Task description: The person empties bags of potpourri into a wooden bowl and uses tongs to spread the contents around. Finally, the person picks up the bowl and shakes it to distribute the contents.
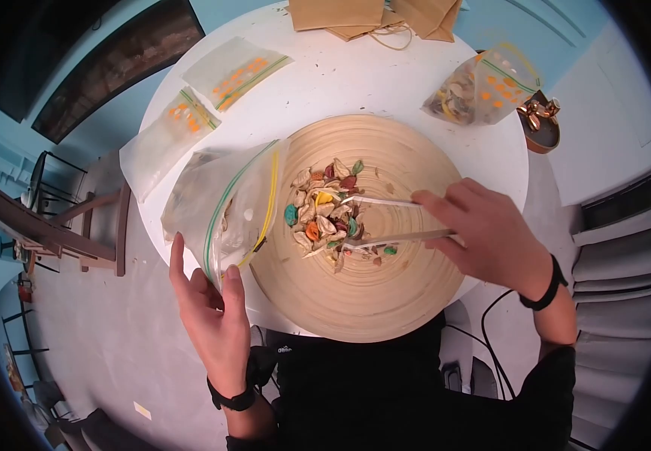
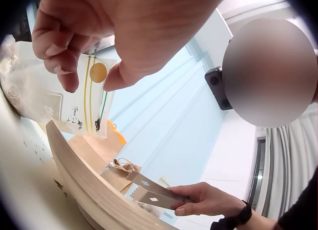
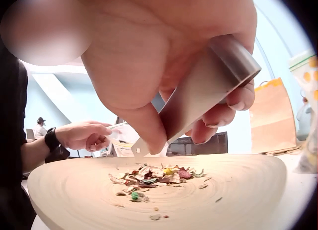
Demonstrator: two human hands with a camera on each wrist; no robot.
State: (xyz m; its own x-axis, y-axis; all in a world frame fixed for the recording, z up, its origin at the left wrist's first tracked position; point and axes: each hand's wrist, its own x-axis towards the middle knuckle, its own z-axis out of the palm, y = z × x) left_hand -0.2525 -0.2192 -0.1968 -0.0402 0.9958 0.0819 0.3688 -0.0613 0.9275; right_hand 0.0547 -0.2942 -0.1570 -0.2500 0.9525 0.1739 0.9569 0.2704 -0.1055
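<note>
My right hand (image 1: pixel 483 233) grips metal tongs (image 1: pixel 393 239). Their two arms are spread, with the toothed tips down in a heap of dried potpourri (image 1: pixel 324 214) in cream, red, green, orange and yellow. The heap lies on a round wooden plate (image 1: pixel 408 293). At the plate's left, my left hand (image 1: pixel 216 316) pinches the mouth edge of a clear zip bag (image 1: pixel 220 195) between thumb and fingers. Yellow and green zip strips run along that mouth, which faces the plate, and pale pieces show inside. In the left wrist view, the thumb (image 2: pixel 119 78) lies at the strips.
Two flat zip bags with orange print, one nearer (image 1: pixel 167 139) and one farther (image 1: pixel 239 75), lie on the white table (image 1: pixel 325 83). A filled zip bag (image 1: pixel 476 90) stands at the back right beside a dark box (image 1: pixel 540 131). Brown paper bags (image 1: pixel 340 15) are at the far edge.
</note>
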